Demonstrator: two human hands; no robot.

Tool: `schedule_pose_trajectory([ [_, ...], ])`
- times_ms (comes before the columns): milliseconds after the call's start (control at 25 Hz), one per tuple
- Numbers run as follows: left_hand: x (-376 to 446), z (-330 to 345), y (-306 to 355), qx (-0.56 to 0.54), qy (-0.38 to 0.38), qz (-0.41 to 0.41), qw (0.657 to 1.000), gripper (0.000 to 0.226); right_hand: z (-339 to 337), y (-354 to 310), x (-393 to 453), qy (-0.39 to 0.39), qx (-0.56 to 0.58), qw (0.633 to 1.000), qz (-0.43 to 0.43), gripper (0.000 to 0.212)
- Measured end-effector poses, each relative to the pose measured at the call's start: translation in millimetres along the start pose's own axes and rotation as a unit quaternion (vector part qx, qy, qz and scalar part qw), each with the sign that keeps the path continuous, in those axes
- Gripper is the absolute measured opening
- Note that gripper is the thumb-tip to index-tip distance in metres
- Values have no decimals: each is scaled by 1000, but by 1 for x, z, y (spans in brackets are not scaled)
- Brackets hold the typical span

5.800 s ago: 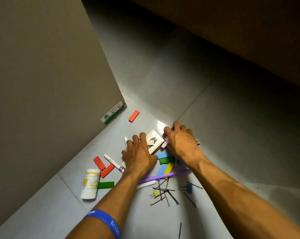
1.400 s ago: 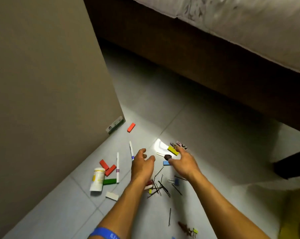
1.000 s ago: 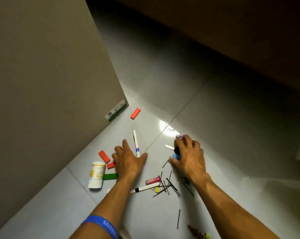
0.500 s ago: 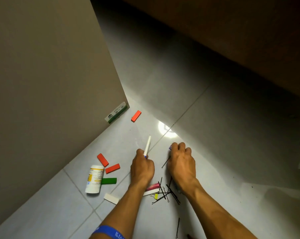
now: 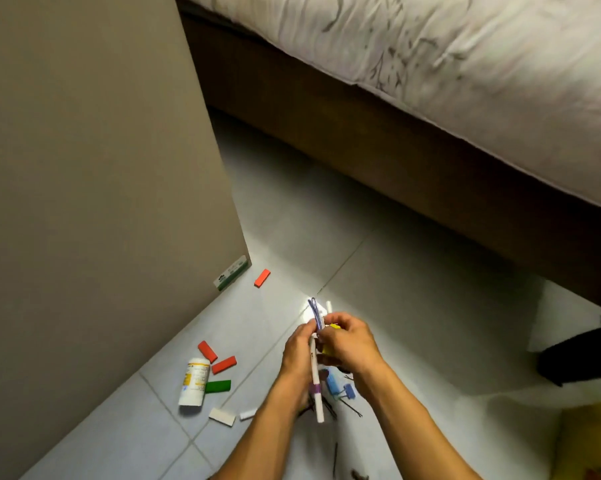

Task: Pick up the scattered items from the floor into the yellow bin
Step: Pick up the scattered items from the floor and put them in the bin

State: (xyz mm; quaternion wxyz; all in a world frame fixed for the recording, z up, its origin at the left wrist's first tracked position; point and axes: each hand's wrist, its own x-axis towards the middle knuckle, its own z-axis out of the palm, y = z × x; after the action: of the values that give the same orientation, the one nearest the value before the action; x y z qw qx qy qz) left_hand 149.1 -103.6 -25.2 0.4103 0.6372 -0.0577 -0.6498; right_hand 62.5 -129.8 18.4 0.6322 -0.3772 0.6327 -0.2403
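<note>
Glossy pale floor tiles [image 5: 413, 306] with thin grout lines run between a flat beige panel [image 5: 84, 168] and a dark bed base under a wrinkled white sheet [image 5: 465, 64]. Both hands meet above the floor: left hand [image 5: 301, 355] grasps a white pen [image 5: 316, 382], right hand [image 5: 347, 344] grasps small yellow pieces. Left of the grip lie red blocks [image 5: 223, 364], a green block [image 5: 217, 386] and a white bottle [image 5: 194, 382]. A yellow bin [image 5: 590, 441] corner shows lower right

Pale tiled floor [image 5: 413, 271], beige wall [image 5: 84, 168] on left, dark wooden bed frame [image 5: 361, 140], rumpled white bedding [image 5: 465, 57]
</note>
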Motion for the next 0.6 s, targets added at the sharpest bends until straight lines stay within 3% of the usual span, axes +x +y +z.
schedule_pose_trajectory([
  [160,-33,3,-5,40,2,25,999,44,-6,-7,-45,-14,-43,999,-25,20],
  [280,-57,-4,-22,61,-26,24,998,34,-12,6,-64,-40,-84,995,-23,27],
  [440,-60,-14,-33,37,32,66,997,17,-15,37,-60,32,-130,987,-88,27],
  [520,-54,-20,-33,16,65,60,996,17,-22,49,-52,78,-188,970,-129,25],
  [600,-46,-28,-33,-3,85,46,995,20,-39,62,-41,100,-213,965,-116,22],
])
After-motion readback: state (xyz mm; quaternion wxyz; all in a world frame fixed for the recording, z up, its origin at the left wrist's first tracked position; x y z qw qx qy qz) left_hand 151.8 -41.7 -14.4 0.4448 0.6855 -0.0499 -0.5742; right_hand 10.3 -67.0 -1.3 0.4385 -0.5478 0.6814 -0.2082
